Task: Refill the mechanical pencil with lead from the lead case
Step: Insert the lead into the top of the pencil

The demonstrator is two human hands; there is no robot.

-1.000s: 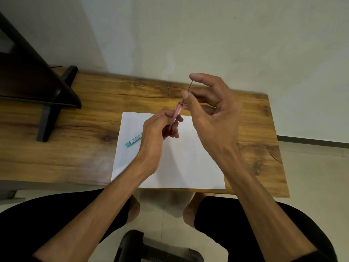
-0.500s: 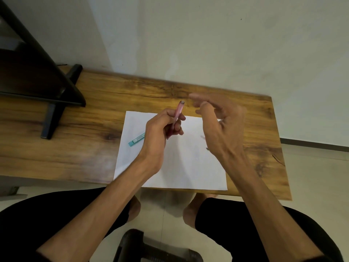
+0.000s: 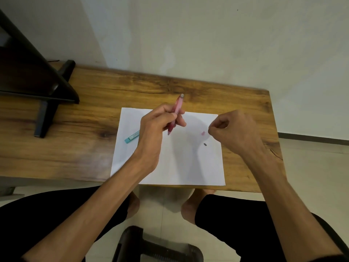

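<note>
1. Pencil (image 3: 176, 112), pink, gripped in curled left hand (image 3: 158, 127) fingers, tilted above the paper (image 3: 170, 167).
2. Right hand (image 3: 232, 129) fingertips pinched together beside a tiny pink cap (image 3: 203, 133); can't tell what they're holding.
3. Teal lead case (image 3: 132, 137) lies on the paper's left edge.

Domestic room or plain study area: wooden table (image 3: 90, 118) against bare painted wall (image 3: 207, 38), tiled floor (image 3: 311, 167), dark shelf stand (image 3: 43, 86).

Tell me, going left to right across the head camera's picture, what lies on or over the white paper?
Teal lead case → left hand holding the pink pencil → small pink cap and small dark piece → right hand.
</note>
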